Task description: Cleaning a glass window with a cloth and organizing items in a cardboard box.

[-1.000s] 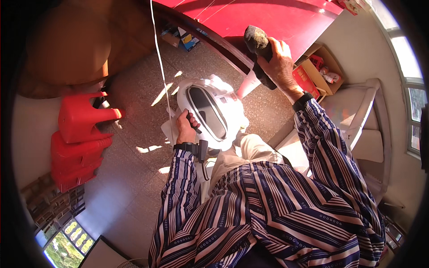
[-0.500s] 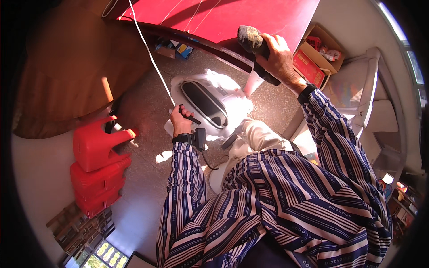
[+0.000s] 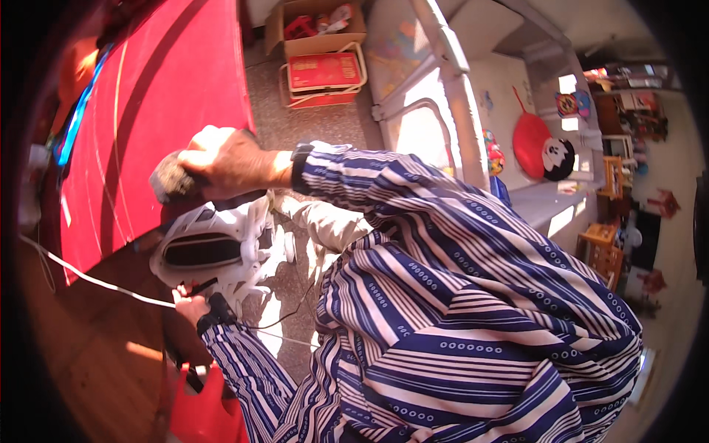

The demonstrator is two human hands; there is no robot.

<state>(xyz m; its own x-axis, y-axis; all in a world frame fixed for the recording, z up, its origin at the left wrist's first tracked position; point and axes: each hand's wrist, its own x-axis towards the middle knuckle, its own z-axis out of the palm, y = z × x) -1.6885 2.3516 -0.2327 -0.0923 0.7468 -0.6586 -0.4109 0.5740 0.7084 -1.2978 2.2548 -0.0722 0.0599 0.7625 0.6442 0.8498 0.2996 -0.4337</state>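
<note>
One head-worn fisheye view, looking steeply down and tilted to the side.

The camera sits above the person's striped shirt (image 3: 473, 310), which fills the lower right from close up. The right hand (image 3: 221, 162) and left hand (image 3: 190, 306) lie near the left, with the red table (image 3: 170, 96) beyond them and the floor (image 3: 310, 118) running upward. Straight edges bow near the dark round rim. No second view shares the scene.

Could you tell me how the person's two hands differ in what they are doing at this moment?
The right hand is raised at the red table, closed round a dark grey tool; the left hand is lower, at the white helmet-like shell, pinching a thin dark piece. Both wear dark wristbands and striped sleeves.
</note>
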